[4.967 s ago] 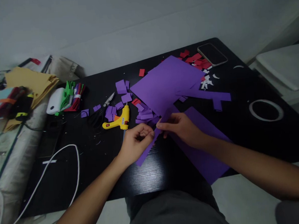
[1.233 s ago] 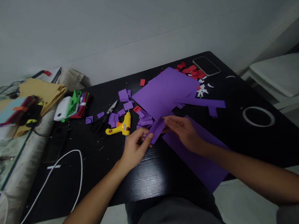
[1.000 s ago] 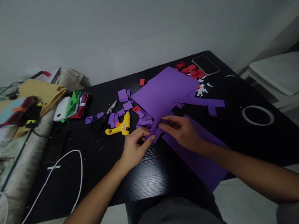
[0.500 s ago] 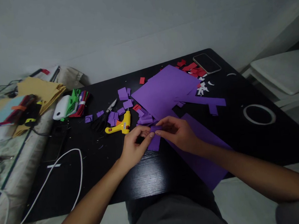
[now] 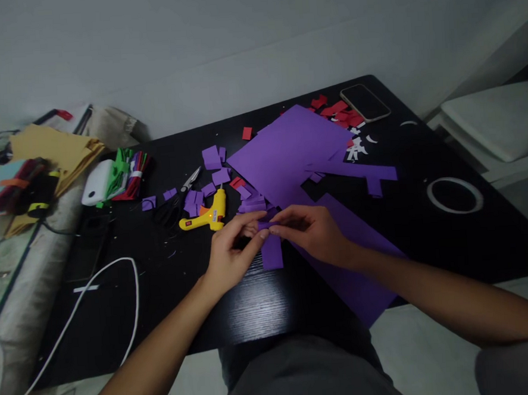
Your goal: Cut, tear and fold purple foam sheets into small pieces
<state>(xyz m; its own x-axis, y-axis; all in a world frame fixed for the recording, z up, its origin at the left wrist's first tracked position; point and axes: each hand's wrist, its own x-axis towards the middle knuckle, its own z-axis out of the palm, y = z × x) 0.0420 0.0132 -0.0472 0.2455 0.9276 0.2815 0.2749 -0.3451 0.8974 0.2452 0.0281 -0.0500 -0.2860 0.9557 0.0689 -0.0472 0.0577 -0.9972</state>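
Between the fingertips of both hands is a purple paper strip (image 5: 272, 253), its upper end folded over and its lower part hanging flat toward me. My left hand (image 5: 232, 247) pinches the fold from the left, thumb in front. From the right, my right hand (image 5: 313, 230) grips the same fold with thumb and fingers. Just beyond my left hand lies a yellow glue gun (image 5: 209, 216) with a small orange light. A large purple sheet (image 5: 297, 148) lies behind the hands, and another purple sheet (image 5: 353, 275) is partly under my right forearm.
Scissors (image 5: 181, 196) and several small purple paper pieces (image 5: 212, 158) lie left of the glue gun. Red scraps (image 5: 342, 114), white scraps (image 5: 357, 149) and a phone (image 5: 365, 102) are at the back right. A white ring (image 5: 455, 195) lies on the right; a white cable (image 5: 136, 289) loops at left.
The folded end between my fingers has turned and looks narrower, and the strip's tail now hangs straighter. The whole view has shifted slightly; both hands keep their hold.
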